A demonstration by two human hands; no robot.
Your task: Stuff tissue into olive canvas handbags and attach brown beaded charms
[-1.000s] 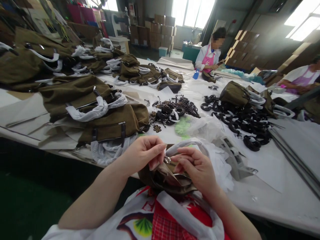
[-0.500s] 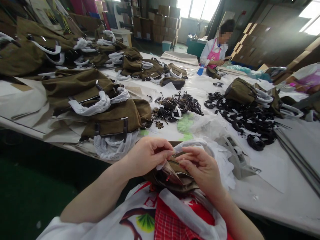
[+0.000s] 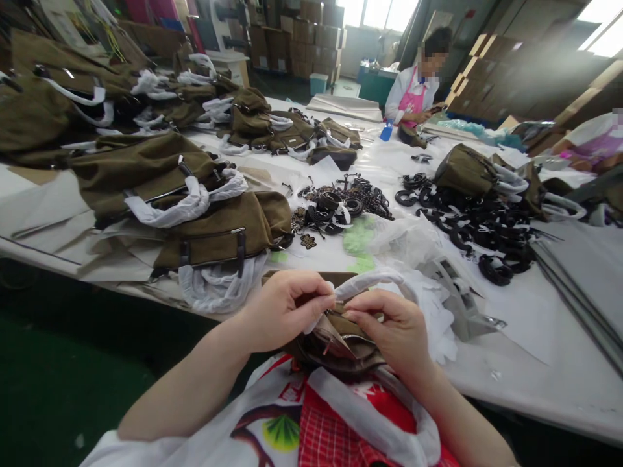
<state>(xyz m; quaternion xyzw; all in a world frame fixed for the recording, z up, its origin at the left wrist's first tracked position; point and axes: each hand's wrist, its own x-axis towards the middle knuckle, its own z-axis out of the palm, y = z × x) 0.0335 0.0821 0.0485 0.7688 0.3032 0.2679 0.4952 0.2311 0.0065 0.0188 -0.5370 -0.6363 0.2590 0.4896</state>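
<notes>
An olive-brown bag (image 3: 341,344) lies at the near table edge against my body, its top open and a zipper showing. My left hand (image 3: 287,308) is closed in a pinch on the bag's top edge, beside a handle wrapped in white paper (image 3: 374,280). My right hand (image 3: 394,327) is closed too, fingertips pinching the same spot from the other side. What small part sits between the fingertips is hidden.
More olive bags (image 3: 214,233) with paper-wrapped handles are piled on the white table (image 3: 535,383) to the left and back. Dark straps and rings (image 3: 477,227) and small hardware (image 3: 335,207) lie in the middle. Two other people (image 3: 413,97) work at the far end.
Both hands have stayed on the bag's top. The left fingers have curled down onto the edge, covering the small metal ring seen a second ago. The view shifted slightly.
</notes>
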